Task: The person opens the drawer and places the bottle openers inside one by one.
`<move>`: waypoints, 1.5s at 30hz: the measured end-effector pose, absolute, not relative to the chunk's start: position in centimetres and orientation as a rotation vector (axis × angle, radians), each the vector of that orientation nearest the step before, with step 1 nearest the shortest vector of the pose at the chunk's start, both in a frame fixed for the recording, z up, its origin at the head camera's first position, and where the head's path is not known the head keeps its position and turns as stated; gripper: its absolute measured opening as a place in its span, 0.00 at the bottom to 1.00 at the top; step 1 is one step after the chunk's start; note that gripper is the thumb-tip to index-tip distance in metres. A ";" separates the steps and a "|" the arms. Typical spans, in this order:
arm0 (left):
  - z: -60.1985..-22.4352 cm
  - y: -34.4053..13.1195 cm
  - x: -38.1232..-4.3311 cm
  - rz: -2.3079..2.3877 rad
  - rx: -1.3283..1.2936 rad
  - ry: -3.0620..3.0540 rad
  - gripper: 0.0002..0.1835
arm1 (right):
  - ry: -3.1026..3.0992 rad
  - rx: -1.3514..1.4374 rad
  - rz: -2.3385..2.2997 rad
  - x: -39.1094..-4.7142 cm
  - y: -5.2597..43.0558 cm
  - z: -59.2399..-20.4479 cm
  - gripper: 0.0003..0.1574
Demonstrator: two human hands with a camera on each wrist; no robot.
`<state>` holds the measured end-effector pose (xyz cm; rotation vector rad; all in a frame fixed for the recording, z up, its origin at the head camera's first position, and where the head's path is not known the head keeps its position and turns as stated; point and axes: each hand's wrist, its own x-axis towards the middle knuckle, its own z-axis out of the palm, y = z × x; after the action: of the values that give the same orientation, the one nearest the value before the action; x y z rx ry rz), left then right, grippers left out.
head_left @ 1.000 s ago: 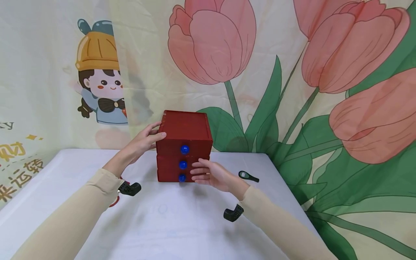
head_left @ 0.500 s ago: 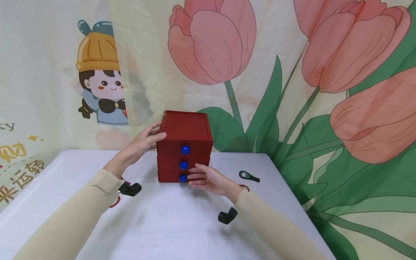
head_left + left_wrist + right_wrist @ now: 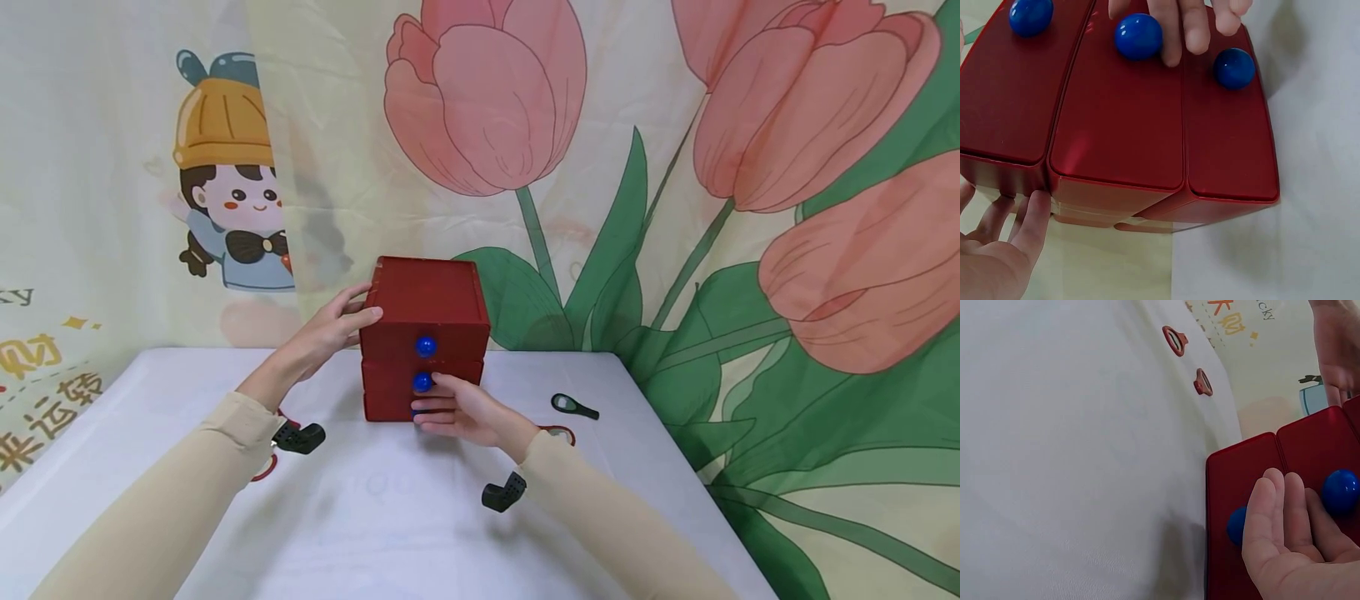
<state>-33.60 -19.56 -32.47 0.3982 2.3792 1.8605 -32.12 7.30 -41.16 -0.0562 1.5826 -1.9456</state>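
Note:
A red box of three stacked drawers stands on the table, each drawer front bearing a round blue knob. My left hand rests against the box's upper left side; its fingers lie along the top drawer's side in the left wrist view. In front of the lower drawers is my right hand, its fingers mostly straight. Its thumb is right at the middle knob, and its other fingers partly cover the bottom knob. The top knob is uncovered.
A small black object like a magnifying glass lies right of the box. Near my right wrist sits a red-rimmed item. Two red-ringed items lie on the left of the white-covered table. A printed cloth hangs behind.
My right hand has moved left and in toward the drawer fronts, to between the middle and bottom knobs, baring more of the red-rimmed item. The left hand stays on the box.

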 end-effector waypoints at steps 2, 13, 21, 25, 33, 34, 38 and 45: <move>-32.5 -19.6 -33.6 1.859 0.399 2.381 0.48 | 1.570 -0.052 -1.952 -32.2 7.0 -41.1 0.36; -32.6 -19.6 -33.6 1.855 0.410 2.387 0.48 | 1.557 -0.028 -1.985 -32.2 6.0 -41.3 0.33; -32.6 -19.7 -33.6 1.847 0.407 2.394 0.49 | 1.562 0.008 -2.010 -32.3 5.6 -41.5 0.34; -32.6 -19.8 -33.5 1.852 0.418 2.391 0.48 | 1.564 0.013 -2.033 -32.4 5.4 -41.7 0.33; -32.5 -19.6 -33.8 1.856 0.418 2.384 0.48 | 1.579 0.018 -2.056 -32.4 5.6 -41.7 0.31; -32.5 -19.6 -33.8 1.857 0.419 2.384 0.48 | 1.581 0.018 -2.056 -32.4 5.6 -41.7 0.31; -32.5 -19.6 -33.9 1.865 0.424 2.374 0.48 | 1.589 0.018 -2.051 -32.3 5.7 -41.6 0.30; -32.6 -19.8 -33.8 1.865 0.422 2.376 0.47 | 1.593 -0.001 -2.034 -31.9 5.7 -41.6 0.30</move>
<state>-33.78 -19.80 -32.62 0.4221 2.3761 1.8648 -31.93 5.66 -41.60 -0.0007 1.5927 -2.0339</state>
